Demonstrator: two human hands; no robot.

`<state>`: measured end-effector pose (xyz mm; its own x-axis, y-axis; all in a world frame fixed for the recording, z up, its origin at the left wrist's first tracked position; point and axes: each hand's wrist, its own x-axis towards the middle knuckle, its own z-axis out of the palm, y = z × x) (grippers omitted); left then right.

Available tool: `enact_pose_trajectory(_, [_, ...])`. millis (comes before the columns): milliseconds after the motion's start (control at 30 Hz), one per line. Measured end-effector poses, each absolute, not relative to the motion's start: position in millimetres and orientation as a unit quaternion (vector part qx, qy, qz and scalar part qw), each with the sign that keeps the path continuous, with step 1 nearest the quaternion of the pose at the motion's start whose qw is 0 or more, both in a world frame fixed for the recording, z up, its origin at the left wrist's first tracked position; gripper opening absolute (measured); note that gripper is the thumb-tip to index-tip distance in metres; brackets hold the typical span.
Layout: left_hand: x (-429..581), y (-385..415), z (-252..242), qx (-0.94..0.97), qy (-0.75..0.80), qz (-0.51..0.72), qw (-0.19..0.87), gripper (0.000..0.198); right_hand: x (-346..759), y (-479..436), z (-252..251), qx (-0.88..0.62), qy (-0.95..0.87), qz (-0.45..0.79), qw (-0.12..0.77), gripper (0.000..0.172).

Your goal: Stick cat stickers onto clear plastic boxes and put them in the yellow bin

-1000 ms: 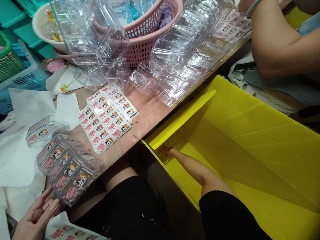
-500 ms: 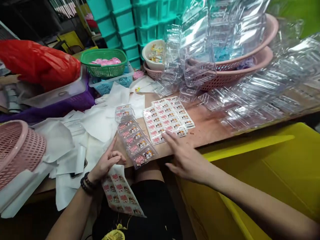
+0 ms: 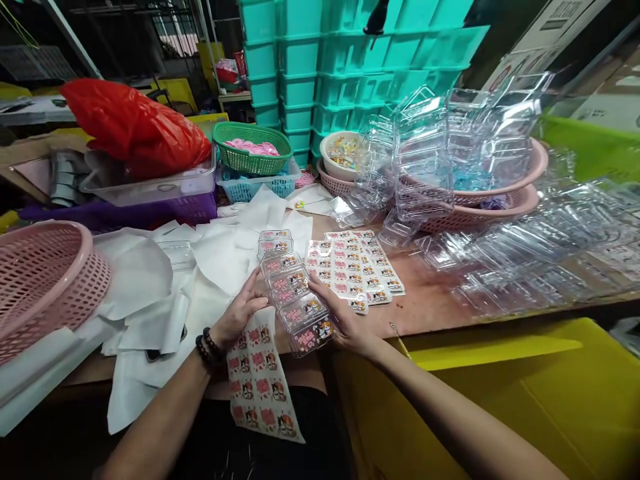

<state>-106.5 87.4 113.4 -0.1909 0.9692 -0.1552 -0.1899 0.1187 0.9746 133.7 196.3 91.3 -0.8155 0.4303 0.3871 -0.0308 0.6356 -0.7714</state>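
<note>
Yr R hand [image 3: 350, 325], part-curled, grips the right side of the clear stickered boxes [image 3: 296, 297] at the counter's [image 3: 433, 293] front edge; L hand [image 3: 240, 317], fingers bent, has a sticker sheet [image 3: 264, 383] hanging w/ boxes alongside.

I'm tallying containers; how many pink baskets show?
4: large basket far left; upper basket and lower basket stacked right; small basket under white bowl. More may be hidden.

Small-goods workshop. Teal bins [image 3: 299, 60] stood stacked behind a tabletop [image 3: 425, 290] crowded with clear cases [image 3: 535, 233], sticker sheets [image 3: 345, 273] and loose white paper [image 3: 217, 261]; baskets [image 3: 253, 160] of small pieces clustered alongside, yellow carton [image 3: 490, 387] below the edge.
</note>
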Motion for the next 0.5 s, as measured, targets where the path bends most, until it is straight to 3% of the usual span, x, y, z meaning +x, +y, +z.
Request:
enact_pose_trajectory(167, [-89.0,83.8,142.4,0.455,0.541,0.563,0.428,0.079,169.5,185.5,121.1,-0.161,-0.776,0.52,0.319,0.066])
enact_pose_trajectory(367, [-1.5,102.5,169.9,0.546,0.501,0.459,0.489,0.074,278.8,159.6,138.1,-0.338,-0.566,0.654,0.371,0.074])
enact_pose_trajectory(500, [87.2,119.0,168.9,0.627,0.447,0.387,0.506,0.066,361.2,128.6,131.8,-0.445,-0.435,0.683,0.381,0.059])
